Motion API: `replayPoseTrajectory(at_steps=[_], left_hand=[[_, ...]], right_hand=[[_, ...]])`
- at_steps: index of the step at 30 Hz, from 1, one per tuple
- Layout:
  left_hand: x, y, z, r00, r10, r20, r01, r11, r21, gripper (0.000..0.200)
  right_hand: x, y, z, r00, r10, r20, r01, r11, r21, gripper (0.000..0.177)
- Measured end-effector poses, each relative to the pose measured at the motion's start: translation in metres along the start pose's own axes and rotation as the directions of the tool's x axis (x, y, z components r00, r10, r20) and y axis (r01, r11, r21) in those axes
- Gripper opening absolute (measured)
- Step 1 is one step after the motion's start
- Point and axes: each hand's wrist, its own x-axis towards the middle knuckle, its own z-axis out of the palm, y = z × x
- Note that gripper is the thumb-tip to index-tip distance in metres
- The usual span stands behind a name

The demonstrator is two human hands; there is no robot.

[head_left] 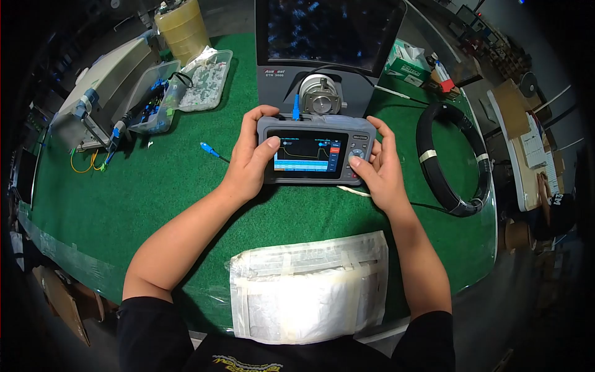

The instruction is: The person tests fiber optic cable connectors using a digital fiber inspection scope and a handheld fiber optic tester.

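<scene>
Between my two hands is a grey handheld OTDR tester point(310, 153), its lit screen showing a trace curve above a blue table. My left hand point(249, 158) grips its left side, thumb at the screen's edge. On the right side, my right hand point(383, 162) holds the casing with its thumb on the keypad. A blue fiber connector point(295, 110) stands plugged into the top edge. Another blue connector point(212, 150) on a black cable lies on the green mat left of my left hand. Behind the tester stands a grey inspection machine point(322, 37) with a large dark screen and a round metal stage.
A black cable coil point(454, 158) lies at right. A white taped pad point(308, 291) is near my body. At back left are clear plastic trays point(201, 105), a pale instrument point(105, 87) and a yellowish container point(181, 28). A green tissue box point(406, 64) stands back right.
</scene>
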Motion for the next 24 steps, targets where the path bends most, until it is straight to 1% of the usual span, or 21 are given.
replayPoseTrajectory(at_steps=[2, 4, 7, 13, 15, 16, 19, 22, 24], left_hand=[[-0.0002, -0.0014, 0.0004, 1.0, -0.013, 0.008, 0.013, 1.0, -0.025, 0.052], [0.0002, -0.0036, 0.0004, 0.999, 0.032, -0.007, -0.032, 0.999, 0.006, 0.052], [-0.0003, 0.0013, 0.0012, 1.0, -0.013, 0.009, 0.014, 0.999, -0.043, 0.052], [-0.0006, -0.0006, -0.0003, 1.0, -0.016, 0.011, 0.017, 1.0, -0.026, 0.053], [-0.0005, 0.0008, 0.0009, 1.0, -0.007, 0.015, 0.007, 0.999, -0.031, 0.053], [-0.0002, 0.0015, 0.0006, 1.0, 0.001, 0.017, -0.001, 0.999, -0.036, 0.053], [-0.0006, 0.0008, 0.0, 1.0, 0.011, 0.008, -0.011, 1.0, -0.001, 0.053], [-0.001, 0.0017, 0.001, 1.0, -0.01, 0.011, 0.011, 0.999, -0.032, 0.053], [-0.0008, 0.0027, 0.0012, 1.0, -0.01, 0.008, 0.011, 1.0, -0.018, 0.053]], right_hand=[[0.0, 0.0005, -0.0012, 1.0, 0.016, 0.002, -0.016, 1.0, 0.012, 0.074], [0.0009, 0.0004, 0.0001, 1.0, 0.028, 0.001, -0.028, 0.999, 0.029, 0.076], [-0.0009, 0.0008, -0.0002, 1.0, 0.024, -0.008, -0.024, 1.0, 0.012, 0.076], [-0.0013, 0.0029, 0.0018, 1.0, 0.0, -0.021, -0.001, 1.0, -0.008, 0.075], [-0.0017, 0.0069, 0.0007, 0.999, -0.034, -0.02, 0.033, 0.998, -0.062, 0.075], [-0.0018, 0.0054, 0.0011, 0.999, -0.039, -0.021, 0.038, 0.998, -0.06, 0.075], [-0.0024, 0.0024, 0.0045, 0.999, -0.034, -0.02, 0.033, 0.999, -0.031, 0.074], [-0.0039, 0.0024, 0.0048, 0.999, -0.035, -0.037, 0.033, 0.998, -0.055, 0.073], [-0.0036, 0.0026, 0.0056, 0.998, -0.051, -0.044, 0.047, 0.995, -0.084, 0.073]])
